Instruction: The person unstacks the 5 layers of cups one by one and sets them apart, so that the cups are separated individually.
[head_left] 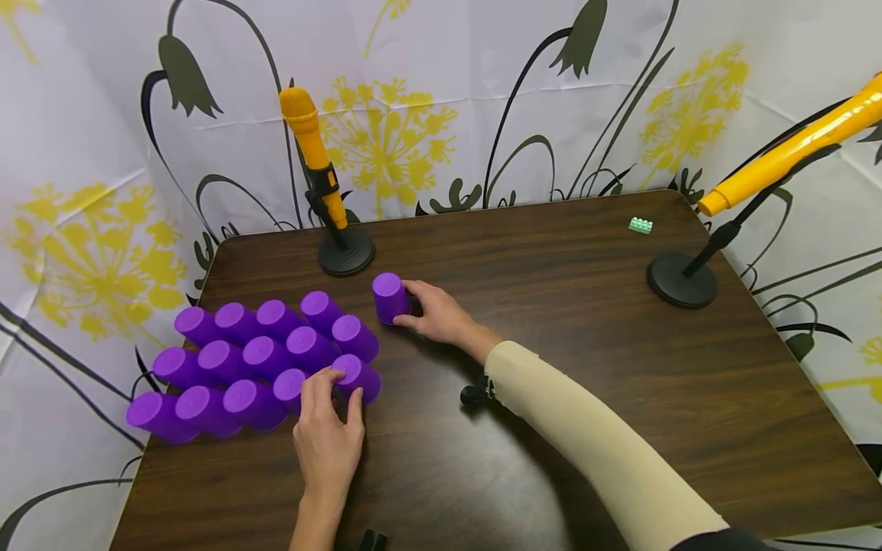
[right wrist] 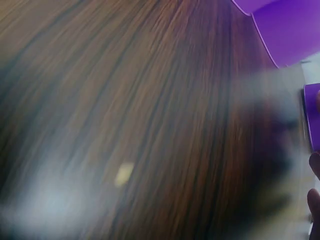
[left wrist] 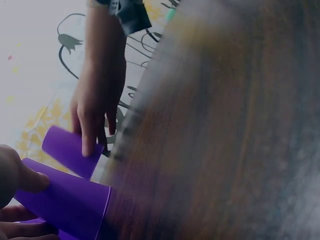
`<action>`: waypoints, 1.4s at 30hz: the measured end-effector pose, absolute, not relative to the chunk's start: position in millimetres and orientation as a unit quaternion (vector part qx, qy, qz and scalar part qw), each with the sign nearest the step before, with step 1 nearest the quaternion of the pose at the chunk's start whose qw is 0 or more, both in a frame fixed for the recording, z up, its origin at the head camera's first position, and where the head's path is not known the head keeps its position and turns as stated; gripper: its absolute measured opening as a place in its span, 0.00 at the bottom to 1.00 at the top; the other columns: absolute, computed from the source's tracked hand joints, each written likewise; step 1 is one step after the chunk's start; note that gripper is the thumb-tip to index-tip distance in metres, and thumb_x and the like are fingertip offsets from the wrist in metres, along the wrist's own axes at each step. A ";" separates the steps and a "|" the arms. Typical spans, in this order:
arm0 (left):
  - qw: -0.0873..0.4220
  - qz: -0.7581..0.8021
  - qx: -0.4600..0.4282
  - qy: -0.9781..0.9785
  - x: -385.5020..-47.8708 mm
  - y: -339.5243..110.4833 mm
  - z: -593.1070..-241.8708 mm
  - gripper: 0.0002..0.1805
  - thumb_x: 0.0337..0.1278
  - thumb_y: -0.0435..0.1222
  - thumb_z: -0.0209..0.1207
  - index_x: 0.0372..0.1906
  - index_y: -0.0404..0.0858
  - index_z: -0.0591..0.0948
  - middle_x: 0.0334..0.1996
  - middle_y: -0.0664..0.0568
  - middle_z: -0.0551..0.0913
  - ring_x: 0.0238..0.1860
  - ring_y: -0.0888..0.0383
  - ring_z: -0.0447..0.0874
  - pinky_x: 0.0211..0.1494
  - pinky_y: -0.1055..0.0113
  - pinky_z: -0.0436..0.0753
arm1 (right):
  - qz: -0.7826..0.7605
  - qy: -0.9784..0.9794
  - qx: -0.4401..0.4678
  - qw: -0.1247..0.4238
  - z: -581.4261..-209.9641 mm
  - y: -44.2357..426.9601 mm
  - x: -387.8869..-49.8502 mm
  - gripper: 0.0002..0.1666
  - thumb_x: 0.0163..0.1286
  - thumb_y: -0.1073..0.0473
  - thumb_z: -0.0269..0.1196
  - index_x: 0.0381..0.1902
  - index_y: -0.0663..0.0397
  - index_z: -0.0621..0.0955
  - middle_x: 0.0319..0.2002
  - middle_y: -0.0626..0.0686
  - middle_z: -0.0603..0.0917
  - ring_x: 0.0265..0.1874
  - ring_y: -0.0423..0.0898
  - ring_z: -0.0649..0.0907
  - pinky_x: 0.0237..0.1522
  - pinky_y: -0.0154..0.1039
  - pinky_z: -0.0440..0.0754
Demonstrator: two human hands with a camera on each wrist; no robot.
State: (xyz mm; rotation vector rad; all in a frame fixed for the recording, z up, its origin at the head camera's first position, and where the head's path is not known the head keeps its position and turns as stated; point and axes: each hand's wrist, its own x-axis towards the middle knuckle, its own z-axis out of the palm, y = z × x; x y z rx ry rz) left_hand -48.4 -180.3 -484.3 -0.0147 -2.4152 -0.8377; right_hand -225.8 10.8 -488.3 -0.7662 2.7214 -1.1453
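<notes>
In the head view, several purple cups [head_left: 220,357] stand upside down in close rows on the left of the table. My left hand [head_left: 329,432] grips the cup [head_left: 358,377] at the right end of the nearest row; the left wrist view shows the thumb on the side of that cup [left wrist: 75,205]. Farther back, apart from the rows, another upside-down purple cup [head_left: 390,297] is held between the thumb and fingers of my right hand [head_left: 439,312]. Only an edge of this cup [right wrist: 313,117] enters the right wrist view.
Behind the cups, a yellow microphone [head_left: 313,141] stands on a round black base [head_left: 347,251]. A second yellow microphone [head_left: 792,145] leans on a stand [head_left: 682,279] at the right. A small mint-green toy brick [head_left: 641,225] lies near the back edge of the brown table [head_left: 551,306].
</notes>
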 end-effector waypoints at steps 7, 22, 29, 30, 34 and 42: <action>0.283 -0.314 -0.005 -0.906 -47.5 -178.5 -483.6 0.18 0.51 0.31 0.70 0.47 0.36 0.78 0.50 0.43 0.78 0.40 0.46 0.82 0.36 0.54 0.83 | -0.327 0.912 -0.241 0.054 -492.8 -11.0 -226.0 0.40 0.66 0.42 0.65 0.71 0.50 0.68 0.65 0.50 0.75 0.63 0.47 0.73 0.66 0.44 0.65; 0.287 -0.315 -0.011 -0.905 -47.8 -176.5 -484.6 0.17 0.51 0.32 0.71 0.46 0.36 0.80 0.50 0.43 0.79 0.37 0.46 0.83 0.36 0.53 0.83 | -0.264 0.940 -0.217 0.016 -497.2 -25.7 -220.8 0.40 0.64 0.36 0.64 0.70 0.44 0.70 0.62 0.45 0.78 0.55 0.44 0.74 0.64 0.44 0.64; 0.287 -0.329 -0.008 -0.900 -47.6 -177.5 -483.8 0.12 0.60 0.37 0.66 0.45 0.36 0.81 0.52 0.44 0.80 0.43 0.47 0.82 0.38 0.55 0.82 | -0.260 0.942 -0.212 0.021 -500.1 -26.2 -220.9 0.41 0.64 0.35 0.64 0.71 0.42 0.69 0.63 0.45 0.77 0.55 0.44 0.73 0.64 0.44 0.64; 0.287 -0.330 -0.007 -0.899 -47.7 -177.4 -483.6 0.11 0.60 0.37 0.65 0.45 0.36 0.81 0.53 0.44 0.80 0.43 0.47 0.82 0.39 0.55 0.82 | -0.259 0.942 -0.213 0.022 -500.3 -26.0 -220.9 0.42 0.64 0.35 0.64 0.71 0.42 0.68 0.63 0.45 0.77 0.55 0.44 0.73 0.64 0.43 0.64; 0.290 -0.330 -0.003 -0.898 -47.6 -176.7 -483.5 0.11 0.60 0.36 0.66 0.44 0.36 0.82 0.53 0.44 0.79 0.43 0.47 0.82 0.39 0.56 0.82 | -0.267 0.938 -0.219 0.030 -500.4 -23.1 -220.5 0.46 0.63 0.35 0.65 0.74 0.44 0.65 0.63 0.45 0.77 0.56 0.44 0.73 0.66 0.43 0.63; 0.284 -0.331 -0.006 -0.900 -47.8 -177.4 -481.4 0.12 0.59 0.36 0.66 0.46 0.37 0.81 0.53 0.44 0.79 0.44 0.47 0.82 0.40 0.56 0.82 | -0.290 0.923 -0.250 0.038 -498.7 -10.8 -219.1 0.46 0.64 0.38 0.65 0.75 0.47 0.63 0.66 0.48 0.74 0.61 0.46 0.73 0.69 0.43 0.60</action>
